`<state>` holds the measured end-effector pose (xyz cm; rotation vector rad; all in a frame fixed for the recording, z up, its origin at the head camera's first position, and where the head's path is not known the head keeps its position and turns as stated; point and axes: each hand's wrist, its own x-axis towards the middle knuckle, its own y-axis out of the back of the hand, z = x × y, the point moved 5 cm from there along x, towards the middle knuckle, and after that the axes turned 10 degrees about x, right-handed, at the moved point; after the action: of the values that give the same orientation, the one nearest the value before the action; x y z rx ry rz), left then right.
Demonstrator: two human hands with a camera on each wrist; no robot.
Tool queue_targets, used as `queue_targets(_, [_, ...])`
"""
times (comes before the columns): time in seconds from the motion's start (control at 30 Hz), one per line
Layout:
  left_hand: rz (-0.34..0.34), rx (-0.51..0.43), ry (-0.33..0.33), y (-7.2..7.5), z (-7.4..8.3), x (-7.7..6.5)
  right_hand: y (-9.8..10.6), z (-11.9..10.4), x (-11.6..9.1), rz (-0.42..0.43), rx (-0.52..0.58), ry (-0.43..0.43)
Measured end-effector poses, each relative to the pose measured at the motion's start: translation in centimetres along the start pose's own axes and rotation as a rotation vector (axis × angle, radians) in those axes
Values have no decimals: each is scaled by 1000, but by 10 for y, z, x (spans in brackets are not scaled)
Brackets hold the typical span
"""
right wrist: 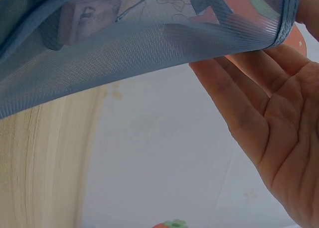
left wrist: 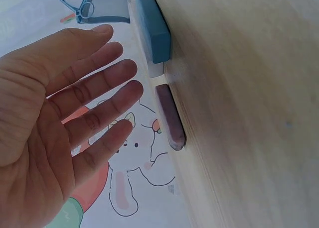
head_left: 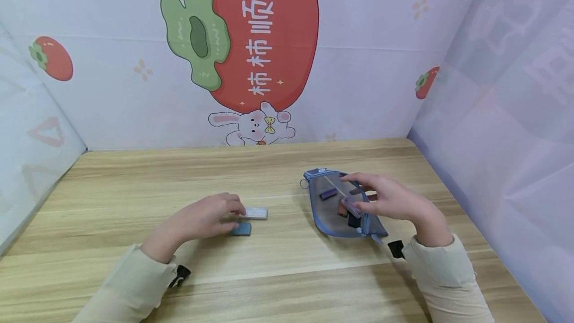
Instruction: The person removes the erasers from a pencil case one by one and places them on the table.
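My left hand (head_left: 206, 217) hovers beside a small blue block (head_left: 242, 229) and a whitish block (head_left: 256, 213). In the left wrist view its fingers are extended and hold nothing, apart from the blue block (left wrist: 153, 26) and a dark reddish-brown block (left wrist: 170, 117). My right hand (head_left: 392, 197) grips the edge of a blue-trimmed mesh pouch (head_left: 325, 216), thumb and fingers spread about it. Through the mesh show a dark purple piece (head_left: 328, 193), a lilac block (head_left: 351, 207), an orange piece (head_left: 342, 210) and a black piece (head_left: 354, 220). The right wrist view shows fingers against the mesh (right wrist: 149, 51).
Both hands work over a wood-grain table (head_left: 278, 283). A printed backdrop (head_left: 358, 88) with persimmons and a rabbit rises behind it, and white sheets stand at both sides. Black straps (head_left: 180, 276) hang at the wrists. A ring (head_left: 304, 183) hangs from the pouch's left corner.
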<state>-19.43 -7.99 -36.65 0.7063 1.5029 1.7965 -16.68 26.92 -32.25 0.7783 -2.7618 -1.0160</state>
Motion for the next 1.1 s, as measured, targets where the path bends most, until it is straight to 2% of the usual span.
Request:
queue_targets(0.13, [30,10,-36,3,5,3,0,0,0,0,0,1])
queue_targets(0.37, [47,7,-31,6,12,7,-1,0,0,3,-11,5])
queue_targets(0.67, [82,21,-70,6,17,12,0,0,0,4,-21,1])
queue_targets(1.1, [121,-8,-104,10,25,25,0,-1,0,7,-20,-2])
